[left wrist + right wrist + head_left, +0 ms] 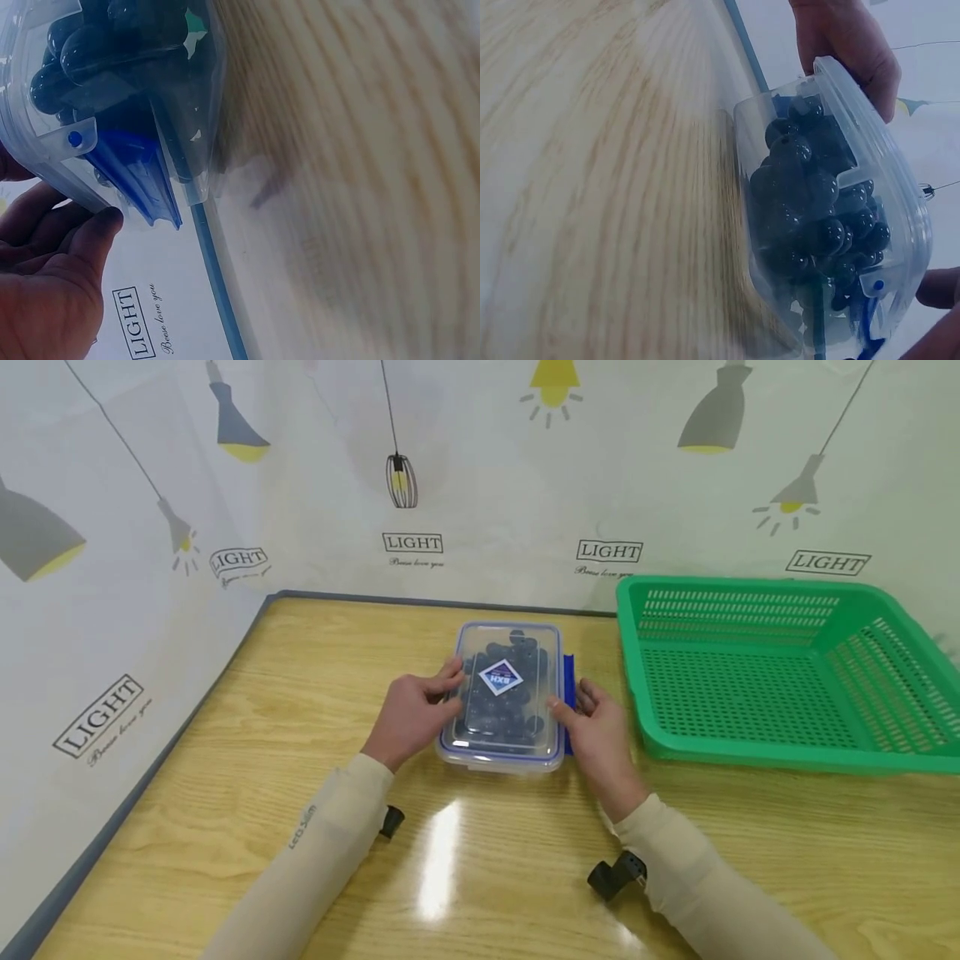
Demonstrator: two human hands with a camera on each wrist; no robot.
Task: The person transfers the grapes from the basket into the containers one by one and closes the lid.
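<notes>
A clear plastic food container [502, 714] with a blue-rimmed transparent lid stands upright on the table. Dark round fruit like grapes [787, 202] show through its walls. My left hand [408, 714] holds the container's left side, its fingertips and thumb at the lid's edge. On the opposite side my right hand [600, 735] grips it, thumb on the lid's rim and fingers beside a blue clip [570, 668] that sticks outward. Another blue clip [135, 169] hangs down, unfastened, near the left fingertips in the left wrist view. A diamond-shaped label [501, 677] sits on the lid.
A green plastic basket [641, 693] with slotted walls stands close by on the right. The wooden table [300, 660] ends at a dark edge strip against the wall covering [495, 468] with printed lamps. Black wrist-camera mounts [617, 875] stick out below the sleeves.
</notes>
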